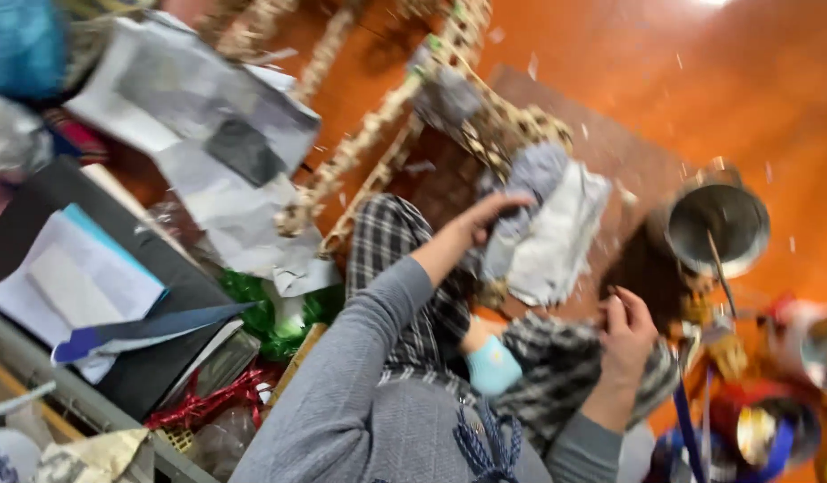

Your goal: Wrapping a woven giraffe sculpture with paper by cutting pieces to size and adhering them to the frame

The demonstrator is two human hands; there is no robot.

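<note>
Two hands work over an orange floor [771,80]. Left hand [485,217] presses its fingers onto grey paper [543,233]. Right hand [628,335] hovers with fingers loosely curled, holding nothing, near a metal pot [717,224].

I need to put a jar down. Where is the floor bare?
Bare orange floor lies beyond the brown board and metal pot. Crowded: papers on one side, tins past the right hand.

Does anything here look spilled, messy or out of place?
Yes. Small pale scraps are scattered over the orange floor, like torn paper bits. Loose, creased paper sheets lie in an untidy heap at upper left. The left hand presses grey-white paper onto a woven frame. The picture is blurred, so finer damage cannot be judged.
</note>
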